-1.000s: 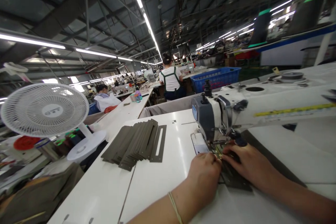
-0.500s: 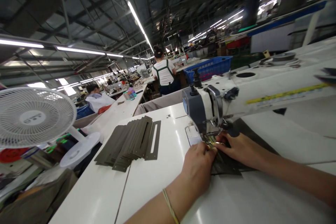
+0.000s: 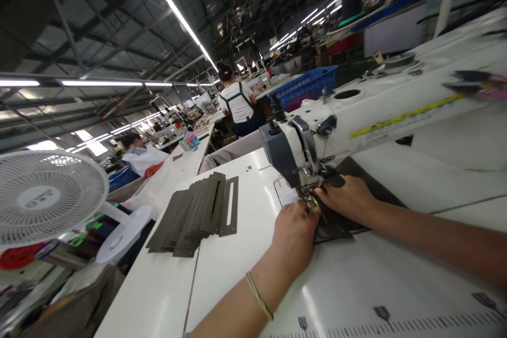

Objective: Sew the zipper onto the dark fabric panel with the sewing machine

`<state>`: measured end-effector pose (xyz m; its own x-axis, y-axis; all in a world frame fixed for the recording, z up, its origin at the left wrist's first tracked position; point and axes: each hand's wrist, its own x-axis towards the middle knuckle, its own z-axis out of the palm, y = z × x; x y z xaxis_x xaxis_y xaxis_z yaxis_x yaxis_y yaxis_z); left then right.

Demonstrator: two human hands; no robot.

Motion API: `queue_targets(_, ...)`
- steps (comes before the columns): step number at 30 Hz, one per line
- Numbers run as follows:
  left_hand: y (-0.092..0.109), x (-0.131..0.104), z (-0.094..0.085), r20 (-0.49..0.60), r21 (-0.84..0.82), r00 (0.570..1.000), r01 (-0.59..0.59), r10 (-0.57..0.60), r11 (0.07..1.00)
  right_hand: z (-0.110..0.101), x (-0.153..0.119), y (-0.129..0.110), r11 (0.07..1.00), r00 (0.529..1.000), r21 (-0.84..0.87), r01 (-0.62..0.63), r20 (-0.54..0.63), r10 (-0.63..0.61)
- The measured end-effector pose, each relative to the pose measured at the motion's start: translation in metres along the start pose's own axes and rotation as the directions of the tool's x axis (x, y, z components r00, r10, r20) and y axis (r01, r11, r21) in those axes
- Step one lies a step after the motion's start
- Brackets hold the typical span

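Observation:
A dark fabric piece [image 3: 336,228] lies under the head of a white and grey sewing machine [image 3: 291,150]. Beside the needle area, my left hand [image 3: 295,229] rests on the fabric's left edge with its fingers curled and pressed together. My right hand [image 3: 344,198] is on the other side of the presser foot, fingertips on the same fabric, partly behind the machine head. What lies between the fingertips of either hand is too small to make out. Left of the machine is a fanned stack of dark olive panels [image 3: 190,216], the rightmost with a long slot.
A white fan [image 3: 114,240] stands at the left. Scissors [image 3: 471,84] and a yellow tape [image 3: 407,116] lie on the machine arm. Beyond the table are a blue crate [image 3: 304,90], a person in a white shirt [image 3: 240,103] and another seated person [image 3: 138,153].
The camera view has shifted, bringing the ruler marks at the table's front edge into sight. Both hands stay at the needle area, and less of the fabric shows in front of them.

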<state>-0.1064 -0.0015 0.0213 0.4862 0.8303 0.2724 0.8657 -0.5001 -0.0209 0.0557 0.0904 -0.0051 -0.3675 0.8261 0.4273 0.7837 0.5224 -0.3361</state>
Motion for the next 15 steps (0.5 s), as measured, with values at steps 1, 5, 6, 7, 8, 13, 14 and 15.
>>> queue_targets(1,0.0,-0.002,0.0,-0.001,-0.021,1.0,0.014,-0.014,1.0,-0.004,-0.006,0.001,1.0,1.0,0.001,0.022,0.006,-0.022)
queue_targets(5,0.002,-0.011,0.001,-0.065,-0.166,0.997,0.027,-0.038,0.986,-0.021,-0.045,0.002,0.911,0.911,0.044,0.411,-0.05,-0.409)
queue_targets(6,0.003,-0.013,0.002,-0.087,-0.188,0.996,0.013,-0.029,0.982,-0.024,-0.054,0.002,0.859,0.858,0.047,0.51,-0.091,-0.505)
queue_targets(7,0.004,-0.014,0.004,-0.106,-0.196,0.994,-0.002,-0.02,0.981,-0.026,-0.062,0.001,0.812,0.81,0.047,0.582,-0.127,-0.573)
queue_targets(8,0.005,-0.015,0.005,-0.12,-0.195,0.993,-0.01,-0.013,0.981,-0.026,-0.067,0.001,0.786,0.783,0.052,0.615,-0.153,-0.603)
queue_targets(13,0.007,-0.015,0.011,-0.133,-0.163,0.991,-0.039,0.017,0.986,-0.022,-0.066,-0.003,0.795,0.806,0.142,0.589,-0.162,-0.569)
queue_targets(14,0.006,-0.015,0.011,-0.132,-0.16,0.991,-0.041,0.02,0.986,-0.022,-0.064,-0.002,0.793,0.806,0.15,0.59,-0.16,-0.57)
queue_targets(15,0.005,-0.014,0.011,-0.132,-0.156,0.991,-0.04,0.019,0.987,-0.021,-0.062,-0.002,0.789,0.802,0.152,0.596,-0.161,-0.575)
